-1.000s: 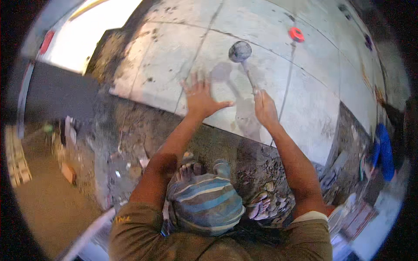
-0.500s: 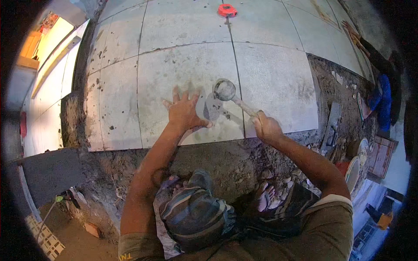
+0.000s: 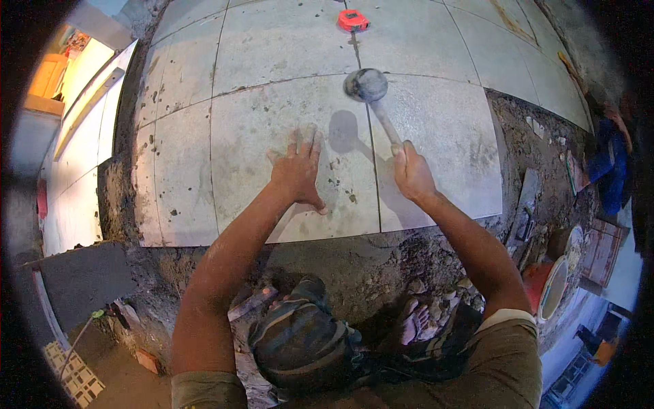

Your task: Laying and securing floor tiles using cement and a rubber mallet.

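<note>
Right hand (image 3: 414,176): closed grip, fingers wrapped round handle end of rubber mallet (image 3: 383,120). Mallet head up off the surface, its shadow falling apart from it on the large pale floor tile (image 3: 255,140). Left hand (image 3: 296,176): grip open and empty, palm down on that same tile, thumb out to the side; can't tell how hard it presses. Red tape measure (image 3: 353,20) lies farther off, on the tiles beyond.

Versus half a second ago: mallet head has swung away from the body, farther from its shadow; left-hand fingers less splayed, right grip unchanged.
</note>
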